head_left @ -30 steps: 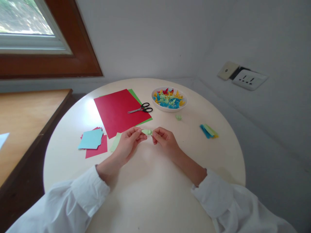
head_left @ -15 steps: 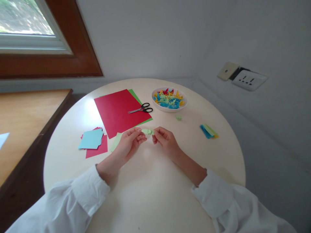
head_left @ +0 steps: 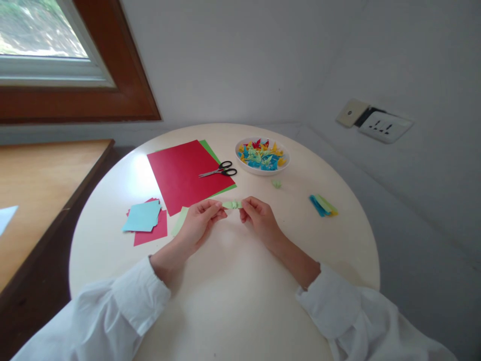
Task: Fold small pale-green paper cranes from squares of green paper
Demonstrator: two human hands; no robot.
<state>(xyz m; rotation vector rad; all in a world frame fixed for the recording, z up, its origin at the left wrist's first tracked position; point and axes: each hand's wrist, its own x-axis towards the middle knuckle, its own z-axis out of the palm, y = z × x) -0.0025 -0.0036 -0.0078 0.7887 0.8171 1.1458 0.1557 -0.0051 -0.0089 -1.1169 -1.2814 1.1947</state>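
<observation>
A small folded light green paper piece (head_left: pixel 232 204) hangs just above the round cream table (head_left: pixel 233 281), held at both ends. My left hand (head_left: pixel 200 225) pinches its left end with thumb and fingers closed. My right hand (head_left: pixel 258 216) pinches its right end in the same way. Both forearms in white sleeves rest toward the near edge of the table.
A red sheet (head_left: pixel 184 173) lies over a green sheet, with black scissors (head_left: pixel 220 171) on it. A white bowl (head_left: pixel 262 156) of colourful folded papers stands behind. A light blue square (head_left: pixel 142 216) on red squares lies left, a pale green strip (head_left: pixel 179 220) by my left hand, small coloured papers (head_left: pixel 322 204) right, a green scrap (head_left: pixel 276 184).
The two hands have drawn slightly apart, so the green paper piece looks stretched out longer between them. The view has shifted down a little.
</observation>
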